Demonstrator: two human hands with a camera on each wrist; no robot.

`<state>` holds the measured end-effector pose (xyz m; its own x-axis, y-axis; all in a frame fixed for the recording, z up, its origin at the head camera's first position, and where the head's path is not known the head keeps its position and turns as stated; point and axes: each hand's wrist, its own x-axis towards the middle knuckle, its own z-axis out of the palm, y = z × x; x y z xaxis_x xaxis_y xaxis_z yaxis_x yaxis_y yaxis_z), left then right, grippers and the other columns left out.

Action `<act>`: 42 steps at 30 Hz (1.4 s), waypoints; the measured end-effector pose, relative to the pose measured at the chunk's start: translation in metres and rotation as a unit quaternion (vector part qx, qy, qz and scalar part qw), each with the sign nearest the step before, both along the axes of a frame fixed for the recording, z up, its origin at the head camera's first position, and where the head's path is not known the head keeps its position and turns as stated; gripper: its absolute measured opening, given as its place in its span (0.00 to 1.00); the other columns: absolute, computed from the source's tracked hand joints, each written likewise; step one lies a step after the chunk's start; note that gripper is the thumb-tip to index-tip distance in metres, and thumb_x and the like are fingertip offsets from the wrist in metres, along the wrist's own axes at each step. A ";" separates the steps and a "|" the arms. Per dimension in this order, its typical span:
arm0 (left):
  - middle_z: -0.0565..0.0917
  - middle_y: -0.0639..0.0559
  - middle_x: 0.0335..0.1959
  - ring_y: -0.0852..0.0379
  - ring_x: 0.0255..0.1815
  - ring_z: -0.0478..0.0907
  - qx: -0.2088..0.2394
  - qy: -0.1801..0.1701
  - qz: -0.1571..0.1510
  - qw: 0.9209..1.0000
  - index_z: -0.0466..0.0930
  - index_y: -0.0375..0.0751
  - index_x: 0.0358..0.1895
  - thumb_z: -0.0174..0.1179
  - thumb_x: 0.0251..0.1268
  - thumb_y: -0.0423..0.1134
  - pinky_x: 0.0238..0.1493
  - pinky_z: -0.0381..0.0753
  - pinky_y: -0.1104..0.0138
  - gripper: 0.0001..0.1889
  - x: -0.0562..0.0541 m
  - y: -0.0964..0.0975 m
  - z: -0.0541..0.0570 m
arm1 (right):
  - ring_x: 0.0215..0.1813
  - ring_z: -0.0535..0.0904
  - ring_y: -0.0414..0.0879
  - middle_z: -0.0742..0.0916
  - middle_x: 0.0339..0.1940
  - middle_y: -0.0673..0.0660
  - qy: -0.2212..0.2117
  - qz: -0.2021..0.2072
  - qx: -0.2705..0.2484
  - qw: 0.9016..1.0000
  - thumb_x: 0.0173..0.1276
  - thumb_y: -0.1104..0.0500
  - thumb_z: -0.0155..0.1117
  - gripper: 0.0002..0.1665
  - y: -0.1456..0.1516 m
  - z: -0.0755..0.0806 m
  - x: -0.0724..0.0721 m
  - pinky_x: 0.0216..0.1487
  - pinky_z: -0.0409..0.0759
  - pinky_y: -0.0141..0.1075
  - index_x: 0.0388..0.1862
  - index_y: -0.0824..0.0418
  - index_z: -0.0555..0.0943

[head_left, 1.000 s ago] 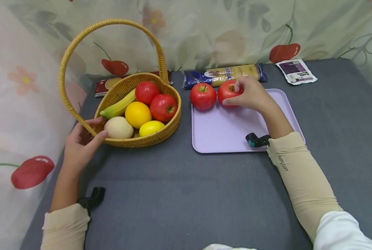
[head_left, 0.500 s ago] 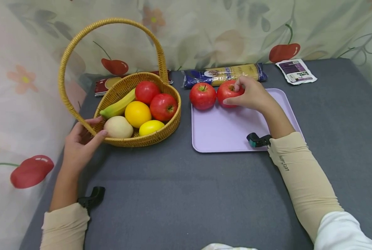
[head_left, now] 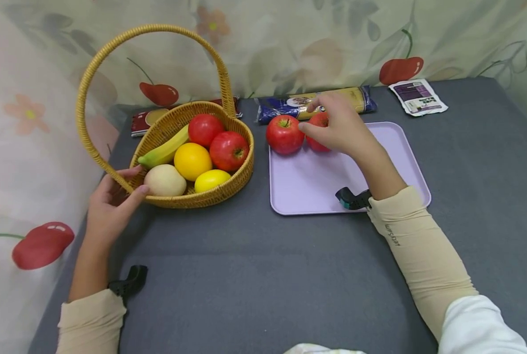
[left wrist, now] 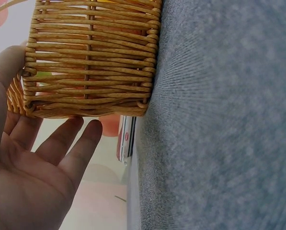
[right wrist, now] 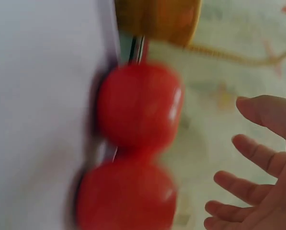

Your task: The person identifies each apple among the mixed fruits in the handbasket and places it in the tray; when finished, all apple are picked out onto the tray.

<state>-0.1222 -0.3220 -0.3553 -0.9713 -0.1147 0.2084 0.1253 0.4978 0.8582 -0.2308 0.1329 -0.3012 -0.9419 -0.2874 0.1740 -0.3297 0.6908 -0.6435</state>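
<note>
My left hand (head_left: 109, 209) holds the left end of a wicker basket (head_left: 222, 194), thumb at the rim beside the base of its tall handle. In the left wrist view its fingertips (left wrist: 91, 130) lie against the basket's end wall. My right hand (head_left: 344, 127) hovers over two red apples with thumb and fingers spread and nothing between them. The left apple (head_left: 285, 135) shows whole in the head view; the hand partly covers the right apple (head_left: 319, 145). Both sit side by side at the far left of a lilac tray (head_left: 316, 196). In the right wrist view the fingers are apart from the apples.
Inside the basket are a banana (head_left: 165, 150), an orange (head_left: 192, 162), a lemon (head_left: 212, 180), a round beige fruit (head_left: 166, 180) and two red fruits (head_left: 229, 151). Behind lie a blue-and-yellow packet (head_left: 275, 107), a dark red packet (head_left: 140, 124) and a white-and-purple pouch (head_left: 418, 97).
My right hand has let go of the right apple, lifted off it and shifted left. Both apples stay on the tray. The left hand keeps its place at the basket.
</note>
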 end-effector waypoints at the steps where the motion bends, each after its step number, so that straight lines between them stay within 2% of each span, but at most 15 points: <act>1: 0.78 0.52 0.65 0.59 0.60 0.76 -0.001 0.001 0.000 1.000 0.74 0.39 0.65 0.66 0.68 0.38 0.53 0.75 0.79 0.24 0.000 0.000 0.000 | 0.68 0.66 0.57 0.77 0.62 0.64 0.010 0.013 0.003 1.000 0.68 0.54 0.68 0.22 -0.008 0.002 0.002 0.68 0.65 0.55 0.53 0.66 0.77; 5: 0.79 0.51 0.64 0.59 0.59 0.76 0.001 0.010 -0.003 1.000 0.74 0.38 0.65 0.66 0.67 0.36 0.53 0.76 0.79 0.24 -0.001 -0.001 -0.001 | 0.68 0.68 0.54 0.78 0.62 0.60 0.035 0.068 0.016 0.997 0.68 0.53 0.68 0.21 -0.041 0.008 0.010 0.69 0.67 0.49 0.54 0.63 0.78; 9: 0.80 0.51 0.63 0.60 0.58 0.77 0.006 0.023 -0.009 1.000 0.75 0.37 0.64 0.66 0.67 0.34 0.52 0.77 0.78 0.24 -0.002 -0.001 -0.003 | 0.63 0.72 0.51 0.78 0.61 0.56 0.024 0.106 0.039 0.993 0.68 0.51 0.69 0.25 -0.073 0.011 0.019 0.62 0.74 0.45 0.60 0.59 0.77; 13: 0.80 0.50 0.63 0.59 0.57 0.78 0.009 0.033 -0.015 0.999 0.75 0.36 0.64 0.66 0.66 0.33 0.52 0.77 0.78 0.23 -0.002 0.001 -0.002 | 0.60 0.73 0.49 0.77 0.61 0.55 0.032 0.128 0.058 0.990 0.66 0.49 0.71 0.28 -0.096 0.013 0.021 0.58 0.77 0.43 0.61 0.58 0.76; 19: 0.79 0.50 0.64 0.59 0.57 0.77 0.000 0.021 -0.012 1.000 0.75 0.38 0.64 0.66 0.67 0.36 0.52 0.77 0.78 0.24 -0.003 0.002 0.000 | 0.58 0.74 0.49 0.78 0.59 0.56 0.047 0.147 0.103 0.983 0.66 0.48 0.71 0.28 -0.118 0.016 0.017 0.56 0.78 0.42 0.61 0.57 0.77; 22: 0.79 0.50 0.64 0.59 0.57 0.78 0.000 0.022 -0.013 1.000 0.75 0.38 0.64 0.67 0.67 0.35 0.52 0.77 0.78 0.24 -0.003 0.002 0.001 | 0.56 0.75 0.49 0.78 0.58 0.56 0.052 0.161 0.142 0.975 0.65 0.48 0.72 0.29 -0.130 0.015 0.015 0.57 0.78 0.41 0.61 0.56 0.76; 27: 0.79 0.50 0.63 0.59 0.57 0.78 0.003 0.021 -0.013 1.000 0.75 0.38 0.65 0.66 0.67 0.35 0.52 0.77 0.78 0.24 -0.001 0.001 0.000 | 0.54 0.75 0.52 0.77 0.57 0.57 0.053 0.192 0.217 0.956 0.63 0.50 0.74 0.31 -0.149 0.009 0.009 0.54 0.80 0.41 0.62 0.55 0.75; 31: 0.79 0.51 0.64 0.59 0.57 0.77 0.005 0.019 -0.010 1.000 0.75 0.38 0.65 0.67 0.67 0.36 0.53 0.76 0.78 0.24 -0.001 0.001 0.000 | 0.54 0.74 0.54 0.76 0.58 0.58 0.039 0.189 0.269 0.944 0.60 0.52 0.75 0.36 -0.161 0.007 0.003 0.51 0.81 0.45 0.66 0.52 0.72; 37: 0.79 0.51 0.64 0.59 0.58 0.77 0.005 0.020 -0.012 1.000 0.75 0.38 0.64 0.67 0.67 0.36 0.53 0.76 0.78 0.24 -0.001 0.001 -0.001 | 0.60 0.71 0.57 0.73 0.65 0.60 -0.003 0.176 0.321 0.931 0.59 0.54 0.76 0.46 -0.174 0.005 0.000 0.53 0.80 0.51 0.74 0.51 0.64; 39: 0.79 0.50 0.63 0.59 0.57 0.77 0.007 0.022 -0.015 1.000 0.75 0.37 0.64 0.67 0.67 0.35 0.53 0.76 0.78 0.24 -0.001 0.001 -0.001 | 0.60 0.70 0.57 0.73 0.65 0.60 -0.003 0.170 0.324 0.931 0.59 0.54 0.76 0.47 -0.176 0.004 0.000 0.54 0.80 0.51 0.74 0.52 0.63; 42: 0.79 0.50 0.63 0.59 0.57 0.77 0.006 0.024 -0.015 1.000 0.75 0.37 0.64 0.67 0.67 0.35 0.53 0.76 0.78 0.23 0.000 0.001 0.000 | 0.58 0.71 0.56 0.74 0.63 0.61 0.004 0.159 0.306 0.939 0.56 0.53 0.77 0.50 -0.176 0.000 -0.001 0.55 0.80 0.49 0.73 0.55 0.62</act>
